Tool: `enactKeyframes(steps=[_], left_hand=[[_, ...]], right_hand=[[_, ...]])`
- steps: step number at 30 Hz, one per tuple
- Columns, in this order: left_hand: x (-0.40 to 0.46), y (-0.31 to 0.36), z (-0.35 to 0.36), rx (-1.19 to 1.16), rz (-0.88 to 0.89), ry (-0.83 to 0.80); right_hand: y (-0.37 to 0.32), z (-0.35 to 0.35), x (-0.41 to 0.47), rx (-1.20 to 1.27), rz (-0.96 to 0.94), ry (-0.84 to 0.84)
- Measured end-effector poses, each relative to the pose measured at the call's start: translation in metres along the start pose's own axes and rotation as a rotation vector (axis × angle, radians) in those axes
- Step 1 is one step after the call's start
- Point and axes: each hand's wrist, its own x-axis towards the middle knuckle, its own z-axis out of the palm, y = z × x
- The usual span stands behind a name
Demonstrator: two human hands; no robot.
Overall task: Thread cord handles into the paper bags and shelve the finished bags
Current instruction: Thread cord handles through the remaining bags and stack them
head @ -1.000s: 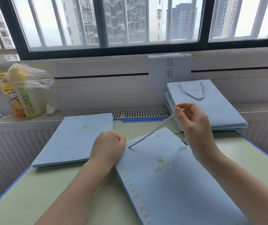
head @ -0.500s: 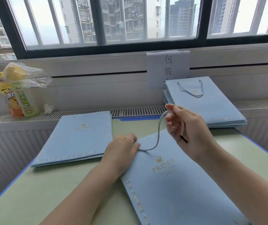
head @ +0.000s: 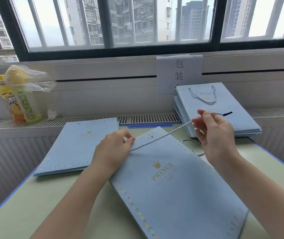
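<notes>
A flat light-blue paper bag (head: 175,187) with a gold crown logo lies tilted on the green table in front of me. A white-and-blue twisted cord (head: 162,137) runs taut across its top edge. My left hand (head: 113,149) rests on the bag's top left corner with fingers curled where the cord enters. My right hand (head: 213,133) pinches the cord near its dark tip, raised above the bag's right side. A second cord (head: 193,147) lies loose by the bag's top right corner.
A stack of blue bags without handles (head: 79,145) lies to the left. A pile of bags with a cord handle on top (head: 224,111) sits on the radiator ledge at right. Drink bottles under a plastic bag (head: 20,100) stand far left. A paper sign (head: 179,73) hangs below the window.
My right hand has pulled the cord up and to the right, turning a slack loop into a straight taut line. The left hand stays at the bag's top corner.
</notes>
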Motion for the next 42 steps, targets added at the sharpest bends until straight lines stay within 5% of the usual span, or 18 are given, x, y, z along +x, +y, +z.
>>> enactKeyframes(steps=[6, 11, 14, 18, 25, 36, 42], left_hand=[[-0.004, 0.006, 0.002, 0.363, -0.034, -0.283], [-0.009, 0.009, 0.005, 0.439, -0.040, -0.323], [-0.013, 0.014, 0.014, 0.339, 0.001, -0.255], [-0.014, 0.014, 0.032, -0.128, 0.038, -0.152], [-0.009, 0.016, 0.028, -0.483, 0.154, -0.146], [-0.009, 0.013, 0.034, -0.396, 0.262, -0.133], [-0.008, 0.010, 0.037, -0.387, 0.296, -0.115]], right_hand=[[0.008, 0.002, -0.001, -0.449, -0.233, -0.054], [0.021, 0.010, -0.013, -0.627, -0.211, -0.377], [0.035, 0.009, -0.021, -0.776, -0.228, -0.484], [0.045, 0.009, -0.028, -1.029, -0.350, -0.612], [0.042, 0.011, -0.029, -1.094, -0.505, -0.600], [0.039, 0.011, -0.028, -1.039, -0.519, -0.472], [0.042, 0.010, -0.029, -1.071, -0.499, -0.537]])
